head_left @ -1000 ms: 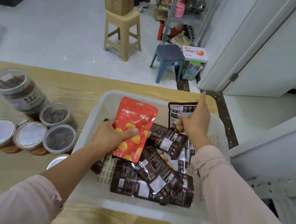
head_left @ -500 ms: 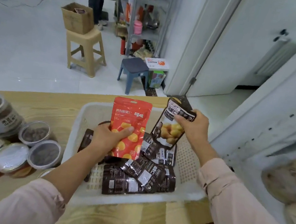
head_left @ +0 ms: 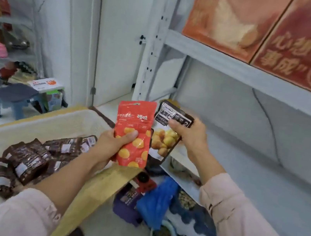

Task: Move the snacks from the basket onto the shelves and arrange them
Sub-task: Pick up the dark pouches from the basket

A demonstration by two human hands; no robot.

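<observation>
Gripping left hand (head_left: 109, 145): red pouch (head_left: 135, 126), long axis 12–6 o'clock, yellow kernels printed.
Pinching right hand (head_left: 190, 137): dark pouch (head_left: 162, 139), top 1 o'clock.

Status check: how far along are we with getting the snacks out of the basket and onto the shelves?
Early. Done: no pouch shows on the shelf yet. In hand: the left hand grips a red pouch, the right hand a dark pouch, both raised toward the shelf. Left: a pile of dark pouches lies in the basket, and arranging has not begun.
</observation>
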